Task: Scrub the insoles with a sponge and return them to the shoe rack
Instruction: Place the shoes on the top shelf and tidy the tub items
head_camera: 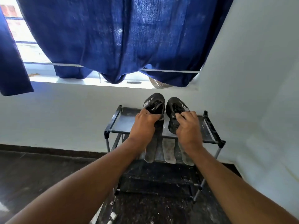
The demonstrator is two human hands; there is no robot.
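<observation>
Meanwhile, a black shoe (155,103) is gripped by the left hand (143,125), its twin (175,110) by the right hand (188,126), above the shoe rack (113,120).

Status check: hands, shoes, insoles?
Left hand grips left shoe, right hand grips right shoe, atop rack. Insoles on shelf below. No sponge visible.

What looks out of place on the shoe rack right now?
Three grey insoles lie loose on the second shelf, their ends hanging over its front edge, outside the shoes. The left hand and right hand each grip a black shoe on the shoe rack's top shelf. No sponge is in view.
</observation>
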